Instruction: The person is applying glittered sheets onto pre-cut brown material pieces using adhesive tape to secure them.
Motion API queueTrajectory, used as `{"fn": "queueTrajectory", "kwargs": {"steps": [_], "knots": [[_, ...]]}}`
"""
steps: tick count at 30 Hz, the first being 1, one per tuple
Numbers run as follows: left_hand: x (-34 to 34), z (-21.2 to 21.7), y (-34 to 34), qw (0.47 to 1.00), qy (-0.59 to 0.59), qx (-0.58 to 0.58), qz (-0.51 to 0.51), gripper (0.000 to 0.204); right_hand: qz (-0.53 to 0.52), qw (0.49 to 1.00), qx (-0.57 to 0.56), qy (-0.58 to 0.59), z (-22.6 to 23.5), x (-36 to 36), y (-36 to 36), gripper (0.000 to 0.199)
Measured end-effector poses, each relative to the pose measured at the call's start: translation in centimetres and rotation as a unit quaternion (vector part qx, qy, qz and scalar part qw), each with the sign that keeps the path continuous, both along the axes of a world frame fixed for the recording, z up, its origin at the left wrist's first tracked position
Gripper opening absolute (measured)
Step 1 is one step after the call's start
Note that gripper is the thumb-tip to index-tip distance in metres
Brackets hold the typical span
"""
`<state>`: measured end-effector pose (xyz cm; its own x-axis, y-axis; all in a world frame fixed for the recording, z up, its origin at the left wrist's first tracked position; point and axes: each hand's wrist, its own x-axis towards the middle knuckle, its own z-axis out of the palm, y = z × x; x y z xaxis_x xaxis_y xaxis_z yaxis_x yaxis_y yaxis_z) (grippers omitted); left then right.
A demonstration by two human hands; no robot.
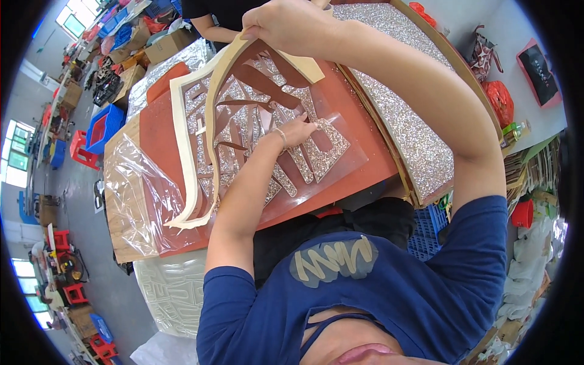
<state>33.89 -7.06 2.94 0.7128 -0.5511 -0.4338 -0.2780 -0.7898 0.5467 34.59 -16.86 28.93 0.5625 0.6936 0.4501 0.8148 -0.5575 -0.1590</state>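
My right hand (286,25) pinches the far edge of a brown sheet (264,84) with cream edging and long cut-out slots. The sheet is lifted and curls up from the table, its cream border bending down on the left. Beneath it lies a glittery silver-pink sheet (331,149) cut into pointed shapes, on a clear plastic sheet (350,159). My left hand (297,131) reaches under the raised edge and rests on the glittery pieces, fingertips slightly apart. Brown strips hang loosely between the slots, near my left wrist.
A reddish-brown board (365,185) covers the table under the work. To the right stands a shallow tray (401,79) of loose glitter. Clear crinkled film (137,194) lies at the left. Across the table, another person's arm (216,30) shows. Blue crates (104,129) stand at the left.
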Motion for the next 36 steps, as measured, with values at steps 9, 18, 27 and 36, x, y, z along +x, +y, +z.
{"fn": "queueTrajectory", "kwargs": {"steps": [9, 18, 27, 36], "knots": [[-1.2, 2.9, -3.6, 0.971, -0.198, 0.131, -0.018, 0.069, 0.058, 0.997, 0.014, -0.051, 0.5, 0.2, 1.7, 0.017], [1.2, 1.3, -4.0, 0.983, -0.172, 0.057, -0.019, 0.06, -0.334, 0.937, -0.02, 0.101, 12.8, -6.5, 5.0, 0.027], [-0.7, -5.8, -1.5, 0.92, -0.374, -0.096, 0.065, 0.041, -0.158, 0.951, 0.264, -0.02, 9.9, -0.3, -11.5, 0.016], [-3.8, -0.1, -2.4, 0.954, -0.246, -0.062, 0.162, 0.049, -0.018, 0.947, 0.32, 0.002, 6.4, 2.8, -15.0, 0.01]]}}
